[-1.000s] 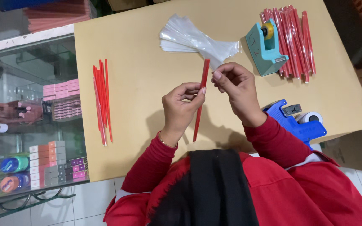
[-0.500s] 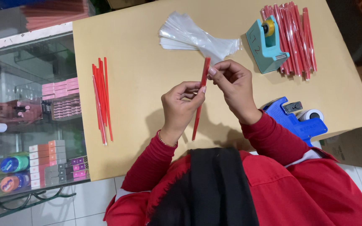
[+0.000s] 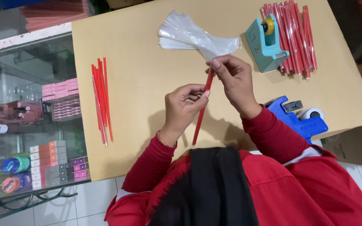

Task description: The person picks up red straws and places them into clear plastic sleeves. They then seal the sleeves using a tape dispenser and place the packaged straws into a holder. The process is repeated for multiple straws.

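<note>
At about nine o'clock from the hands, a small pile of thin red sticks (image 3: 101,100) lies flat on the tan surface (image 3: 147,54), well apart from the hands. Past the surface's edge, further toward nine o'clock, a glass shelf (image 3: 26,125) holds rows of little pink and orange boxes. In the middle, the left hand (image 3: 184,108) is curled, and its thumb and fingers pinch one long red stick (image 3: 201,112) near the stick's middle. The stick stands almost straight up and down in the view, its low end toward six o'clock, near the person's red sleeve. Just beside it, at about one o'clock from the left hand, the right hand (image 3: 234,81) pinches the top end of the same stick between thumb and fingertips. Right above that hand, at twelve o'clock, a stack of clear plastic bags (image 3: 189,35) lies on the surface, with one end touching the right hand's fingers. At two o'clock sits a teal tape holder (image 3: 265,44), and a bigger bunch of red sticks (image 3: 294,35) lies just behind it. At four o'clock from the right hand, a blue label gun (image 3: 300,119) rests near the surface's edge.
</note>
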